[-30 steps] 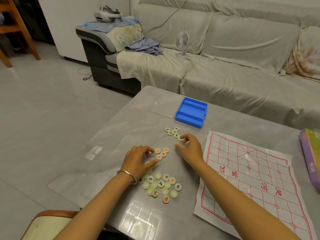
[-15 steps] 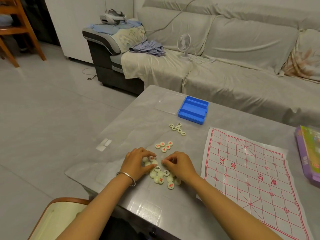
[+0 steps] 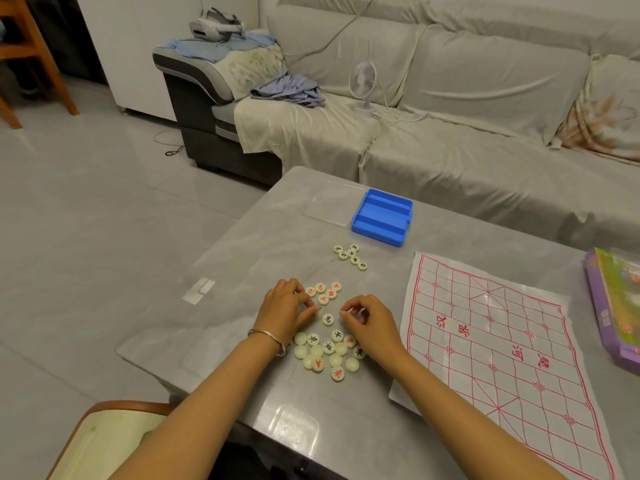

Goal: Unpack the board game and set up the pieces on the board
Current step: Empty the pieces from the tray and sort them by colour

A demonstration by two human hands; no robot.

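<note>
Round cream game pieces lie on the grey table in three lots: a mixed pile (image 3: 325, 353) close to me, a small red-lettered group (image 3: 325, 292), and a black-lettered group (image 3: 349, 256) farther back. A single black-lettered piece (image 3: 328, 319) lies between my hands. My left hand (image 3: 285, 311), with a bangle on the wrist, has its fingers curled at the edge of the red group and seems to pinch a piece. My right hand (image 3: 369, 322) pinches a pale piece in curled fingertips above the pile. The paper board (image 3: 502, 344), with its red grid, lies flat on the right and carries no pieces.
A blue piece tray (image 3: 382, 216) stands behind the pieces with its clear lid (image 3: 329, 202) to its left. A purple game box (image 3: 613, 306) lies at the table's right edge. A sofa with a small fan (image 3: 362, 86) runs behind the table, and a chair seat (image 3: 104, 441) is at lower left.
Both hands were down in the mixed pile half a second ago. They have now lifted away from it, the left toward the red group. One black-lettered piece now lies apart.
</note>
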